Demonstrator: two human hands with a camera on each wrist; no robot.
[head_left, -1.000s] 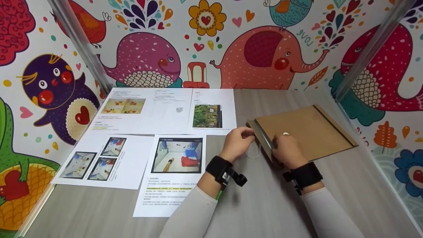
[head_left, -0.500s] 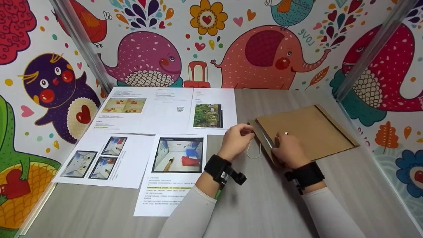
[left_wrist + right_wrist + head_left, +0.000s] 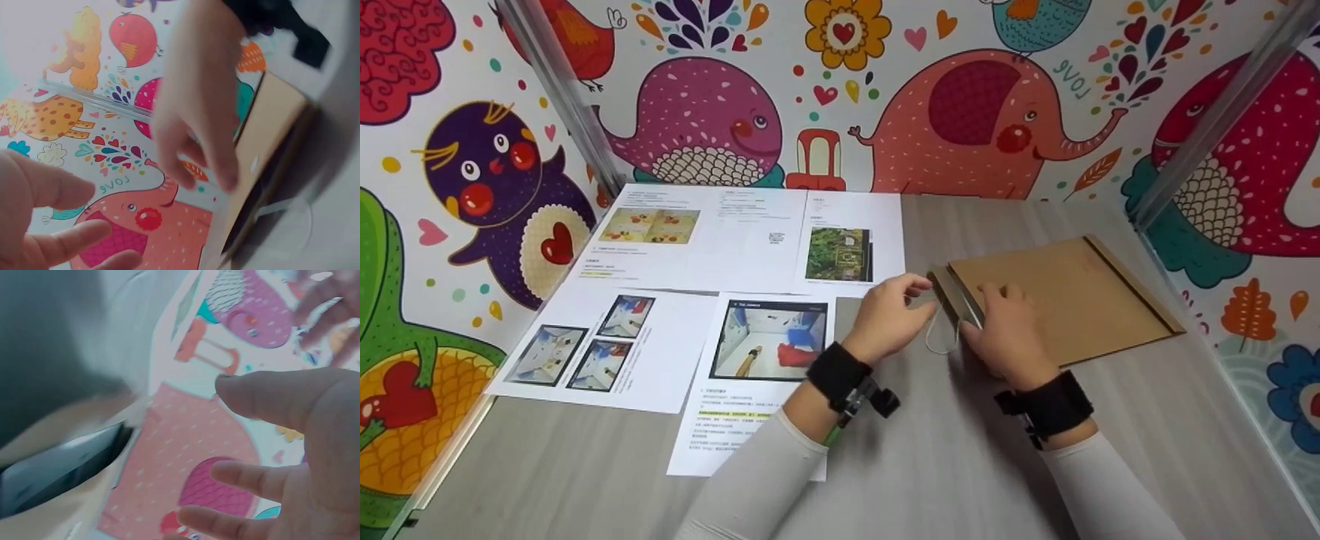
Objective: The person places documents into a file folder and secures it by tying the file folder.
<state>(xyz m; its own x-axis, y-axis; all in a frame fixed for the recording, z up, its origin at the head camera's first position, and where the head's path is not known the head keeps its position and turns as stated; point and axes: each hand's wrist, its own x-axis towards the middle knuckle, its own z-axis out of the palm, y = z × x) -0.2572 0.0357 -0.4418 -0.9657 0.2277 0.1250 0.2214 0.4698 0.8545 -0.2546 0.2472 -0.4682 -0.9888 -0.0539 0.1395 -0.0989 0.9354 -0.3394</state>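
Note:
A brown kraft-paper document envelope (image 3: 1087, 307) lies slanted on the table at the right in the head view. A thin pale string (image 3: 940, 351) loops down from its flap end. Just left of that end is my left hand (image 3: 889, 315), its fingers spread with nothing between them in the left wrist view. My right hand (image 3: 1011, 334) is over the flap end, thumb and fingers apart; the right wrist view shows it holding nothing. Whether its fingertips touch the envelope, I cannot tell. In that view the envelope's mouth (image 3: 62, 461) gapes, with something grey and dark-edged inside.
Several printed sheets (image 3: 757, 266) cover the table's left and back, some overlapping. One printed page (image 3: 750, 442) reaches under my left forearm. Patterned walls (image 3: 840, 112) with cartoon animals enclose the table (image 3: 930, 465) at the back and sides.
My right hand has loosened from the envelope's mouth, and its fingers are now spread. The left hand stays beside the flap end. The head view has shifted slightly.

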